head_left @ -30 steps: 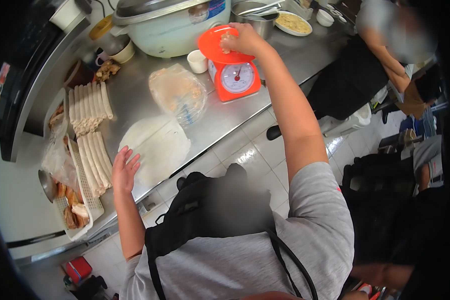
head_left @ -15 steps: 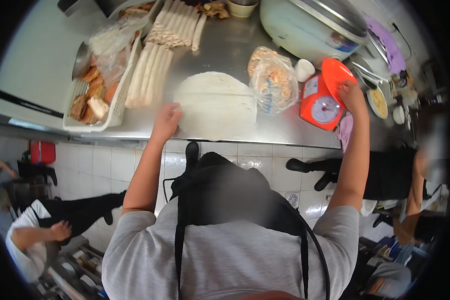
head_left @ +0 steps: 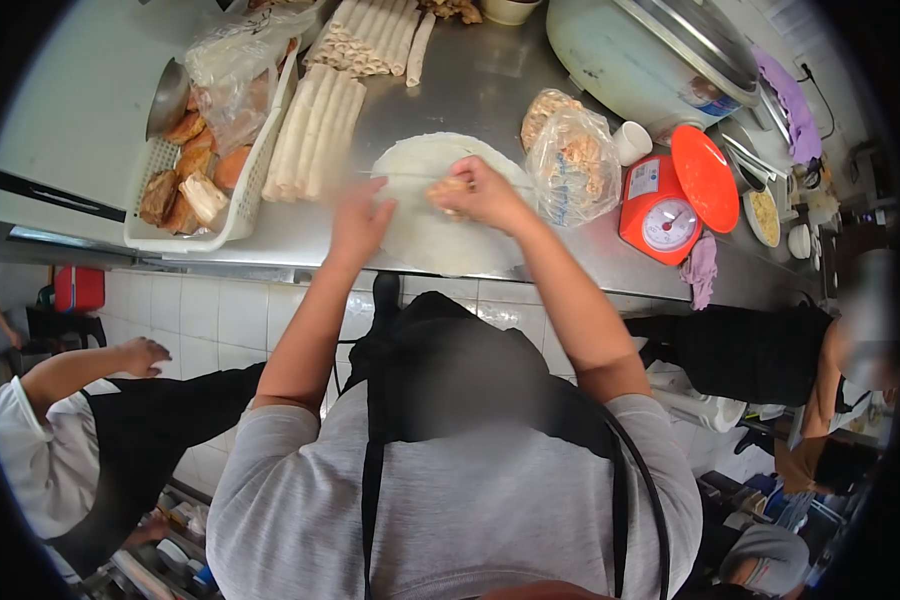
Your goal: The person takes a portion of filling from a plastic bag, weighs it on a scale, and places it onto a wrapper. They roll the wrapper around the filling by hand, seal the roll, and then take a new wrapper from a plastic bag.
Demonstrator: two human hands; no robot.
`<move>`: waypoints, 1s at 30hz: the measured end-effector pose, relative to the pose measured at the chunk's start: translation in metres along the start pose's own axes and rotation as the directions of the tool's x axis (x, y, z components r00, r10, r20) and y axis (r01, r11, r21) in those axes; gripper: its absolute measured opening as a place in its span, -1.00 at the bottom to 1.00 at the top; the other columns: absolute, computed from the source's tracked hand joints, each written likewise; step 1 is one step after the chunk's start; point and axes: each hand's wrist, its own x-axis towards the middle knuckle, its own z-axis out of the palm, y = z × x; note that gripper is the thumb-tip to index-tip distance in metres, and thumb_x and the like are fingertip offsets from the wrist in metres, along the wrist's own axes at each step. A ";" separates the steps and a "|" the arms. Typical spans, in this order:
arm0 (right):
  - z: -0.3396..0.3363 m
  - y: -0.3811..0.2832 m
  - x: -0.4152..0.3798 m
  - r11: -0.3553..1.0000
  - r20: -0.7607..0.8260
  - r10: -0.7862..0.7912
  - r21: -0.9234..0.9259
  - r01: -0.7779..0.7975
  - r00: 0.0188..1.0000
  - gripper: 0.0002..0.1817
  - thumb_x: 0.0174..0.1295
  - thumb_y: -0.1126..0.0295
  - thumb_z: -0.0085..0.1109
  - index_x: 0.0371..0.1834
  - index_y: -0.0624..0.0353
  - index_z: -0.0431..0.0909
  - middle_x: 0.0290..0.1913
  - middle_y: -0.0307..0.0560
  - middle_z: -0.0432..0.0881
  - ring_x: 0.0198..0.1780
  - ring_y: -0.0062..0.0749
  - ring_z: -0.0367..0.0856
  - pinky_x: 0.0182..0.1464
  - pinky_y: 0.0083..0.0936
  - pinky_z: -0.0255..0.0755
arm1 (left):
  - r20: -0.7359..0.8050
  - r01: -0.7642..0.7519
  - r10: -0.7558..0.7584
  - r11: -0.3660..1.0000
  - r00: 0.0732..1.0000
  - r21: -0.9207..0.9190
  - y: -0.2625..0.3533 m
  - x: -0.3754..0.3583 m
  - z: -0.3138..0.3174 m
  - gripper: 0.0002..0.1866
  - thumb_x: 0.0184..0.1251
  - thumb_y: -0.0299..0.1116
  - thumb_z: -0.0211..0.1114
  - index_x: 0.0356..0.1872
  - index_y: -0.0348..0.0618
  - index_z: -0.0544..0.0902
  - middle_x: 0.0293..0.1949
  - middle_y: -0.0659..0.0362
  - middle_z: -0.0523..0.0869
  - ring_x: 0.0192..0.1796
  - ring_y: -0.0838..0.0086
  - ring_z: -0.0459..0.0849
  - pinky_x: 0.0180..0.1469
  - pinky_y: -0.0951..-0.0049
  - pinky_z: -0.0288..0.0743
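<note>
A round, pale wrapper sheet [head_left: 455, 245] lies flat on the steel table. My right hand [head_left: 485, 193] is over its middle, fingers closed on a lump of pinkish filling [head_left: 450, 194]. My left hand [head_left: 360, 220] is at the sheet's left edge, thumb and fingers apart with nothing in them; the fingertips are a little blurred. A clear plastic bag of the same filling [head_left: 575, 165] sits just right of the sheet. Farther right stands a red kitchen scale [head_left: 660, 215] with a red pan [head_left: 707, 178] on its top.
Long white rolls [head_left: 315, 130] lie stacked behind and left of the sheet. A white basket [head_left: 245, 200] of browned chunks stands at the left. A big cooker [head_left: 640, 60], a white cup [head_left: 632, 143] and a bowl of yellow shreds [head_left: 763, 215] are at the right. Other people stand nearby.
My right hand has come left from the scale's pan to the sheet with the filling. My left hand has spread its fingers. The person at the left has raised an arm.
</note>
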 end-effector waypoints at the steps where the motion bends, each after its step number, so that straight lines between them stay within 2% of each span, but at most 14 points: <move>1: 0.013 0.010 0.005 1.000 -0.040 0.004 0.004 -0.004 0.999 -0.55 -0.07 0.28 0.28 -0.11 0.20 0.40 -0.19 -0.06 0.53 -0.25 -0.31 0.53 -0.20 -0.49 0.42 | 0.008 -0.117 0.117 0.992 0.993 0.036 0.006 0.001 0.004 -0.54 0.01 -0.42 0.27 0.02 -0.24 0.45 -0.08 0.03 0.51 -0.10 0.28 0.50 -0.06 0.38 0.38; 3: 0.031 0.026 0.013 1.000 -0.117 0.013 0.011 -0.012 0.993 -0.62 -0.01 0.26 0.22 -0.16 0.22 0.46 -0.13 0.02 0.53 -0.21 -0.19 0.53 -0.16 -0.43 0.41 | 0.035 -0.343 0.341 0.934 0.939 0.102 0.017 0.002 0.015 -0.49 -0.03 -0.44 0.28 0.04 -0.25 0.43 -0.02 0.00 0.48 -0.01 0.16 0.45 0.03 0.30 0.33; 6: 0.036 0.039 0.010 0.923 -0.332 -0.347 -0.285 0.257 0.877 -0.72 0.04 0.32 0.13 -0.19 0.20 0.52 -0.08 0.07 0.51 -0.11 -0.04 0.47 -0.06 -0.32 0.35 | 0.082 -0.429 0.422 0.894 0.903 0.128 0.032 0.008 0.033 -0.44 -0.10 -0.44 0.29 0.05 -0.28 0.40 0.00 -0.03 0.46 0.05 0.07 0.39 0.11 0.25 0.26; 9: 0.047 0.036 -0.003 0.863 -0.407 -0.467 -0.403 0.305 0.785 -0.72 0.05 0.37 0.09 -0.15 0.17 0.52 -0.12 0.02 0.52 -0.05 -0.05 0.41 0.01 -0.28 0.28 | 0.118 -0.434 0.422 0.895 0.899 0.101 0.023 0.022 0.048 -0.50 -0.10 -0.42 0.28 -0.03 -0.30 0.43 -0.07 0.03 0.48 -0.02 0.12 0.42 0.03 0.23 0.29; 12: 0.054 0.037 -0.010 0.787 -0.352 -0.499 -0.567 0.244 0.792 -0.70 0.03 0.32 0.13 -0.14 0.14 0.52 -0.15 -0.02 0.51 -0.07 -0.11 0.41 -0.02 -0.30 0.28 | 0.171 -0.487 0.466 0.866 0.868 0.115 0.007 0.026 0.053 -0.53 -0.10 -0.42 0.27 -0.06 -0.29 0.45 -0.11 0.06 0.49 -0.07 0.14 0.42 0.00 0.23 0.29; 15: 0.041 0.051 -0.007 0.820 -0.180 -0.440 -0.480 0.312 0.880 -0.62 -0.04 0.30 0.22 -0.11 0.18 0.50 -0.10 0.00 0.47 0.01 -0.13 0.36 0.07 -0.29 0.22 | 0.243 -0.529 0.500 0.846 0.831 0.070 0.001 0.030 0.043 -0.53 -0.09 -0.41 0.28 -0.06 -0.27 0.46 -0.12 0.07 0.49 -0.07 0.16 0.42 0.00 0.25 0.29; 16: 0.035 0.037 -0.012 0.826 -0.207 -0.418 -0.492 0.275 0.884 -0.60 -0.06 0.29 0.23 -0.11 0.17 0.50 -0.08 -0.02 0.46 0.03 -0.13 0.33 0.07 -0.28 0.21 | 0.274 -0.535 0.504 0.844 0.819 0.045 0.002 0.031 0.037 -0.53 -0.09 -0.41 0.28 -0.05 -0.26 0.47 -0.12 0.07 0.49 -0.06 0.17 0.41 0.00 0.26 0.29; 18: 0.021 0.010 -0.020 0.830 -0.257 -0.381 -0.519 0.206 0.888 -0.56 -0.11 0.27 0.27 -0.11 0.16 0.49 -0.05 -0.04 0.43 0.07 -0.14 0.29 0.05 -0.26 0.20 | 0.384 -0.397 0.366 0.918 0.848 0.001 0.009 0.042 0.025 -0.53 -0.09 -0.39 0.29 -0.04 -0.22 0.49 -0.10 0.08 0.48 -0.03 0.20 0.39 0.03 0.27 0.27; 19: 0.018 0.010 -0.017 0.790 -0.204 -0.375 -0.581 0.197 0.904 -0.51 -0.15 0.22 0.29 -0.10 0.16 0.49 -0.06 -0.06 0.43 0.05 -0.16 0.29 0.04 -0.27 0.20 | 0.439 -0.318 0.292 0.948 0.850 -0.015 0.011 0.044 0.022 -0.53 -0.09 -0.38 0.30 -0.04 -0.19 0.50 -0.09 0.09 0.48 -0.02 0.21 0.38 0.04 0.28 0.26; 21: 0.014 0.011 -0.012 0.700 -0.096 -0.344 -0.690 0.187 0.934 -0.42 -0.23 0.12 0.34 -0.10 0.14 0.47 -0.07 -0.09 0.42 0.03 -0.19 0.29 0.00 -0.28 0.19 | 0.401 -0.451 0.401 0.892 0.824 0.034 0.006 0.049 0.025 -0.47 -0.10 -0.33 0.33 0.01 -0.15 0.48 -0.05 0.12 0.45 0.02 0.23 0.34 0.06 0.27 0.23; 22: 0.016 0.015 -0.009 0.695 -0.060 -0.318 -0.693 0.190 0.946 -0.38 -0.26 0.10 0.35 -0.07 0.14 0.45 -0.08 -0.09 0.42 0.02 -0.19 0.29 0.00 -0.28 0.19 | 0.381 -0.515 0.455 0.855 0.805 0.065 0.004 0.053 0.026 -0.44 -0.11 -0.30 0.34 0.03 -0.12 0.46 -0.04 0.14 0.44 0.04 0.25 0.33 0.07 0.27 0.21; 24: 0.021 0.030 0.001 0.681 0.013 -0.273 -0.703 0.203 0.962 -0.29 -0.32 0.07 0.38 -0.02 0.13 0.41 -0.11 -0.09 0.41 -0.02 -0.18 0.30 0.00 -0.27 0.18 | 0.458 -0.530 0.432 0.841 0.777 0.105 0.000 0.059 0.028 -0.42 -0.12 -0.29 0.35 0.06 -0.10 0.45 -0.01 0.13 0.42 0.06 0.25 0.31 0.10 0.27 0.17; 27: 0.024 0.040 0.004 0.703 -0.001 -0.225 -0.693 0.161 0.974 -0.27 -0.34 0.05 0.39 -0.02 0.10 0.40 -0.14 -0.09 0.41 -0.06 -0.18 0.32 -0.01 -0.28 0.16 | 0.506 -0.509 0.394 0.854 0.767 0.106 -0.003 0.059 0.028 -0.44 -0.07 -0.27 0.32 0.07 -0.08 0.45 0.01 0.12 0.41 0.07 0.24 0.30 0.11 0.27 0.14; 30: 0.015 0.021 -0.008 0.710 -0.082 -0.436 -0.643 0.286 0.896 -0.53 -0.18 0.18 0.32 -0.18 0.10 0.46 -0.22 -0.11 0.45 -0.13 -0.18 0.36 -0.07 -0.32 0.20 | 0.422 -0.468 0.401 0.882 0.813 0.064 0.004 0.052 0.025 -0.54 0.03 -0.29 0.23 0.03 -0.11 0.49 0.01 0.13 0.43 0.06 0.23 0.31 0.11 0.28 0.14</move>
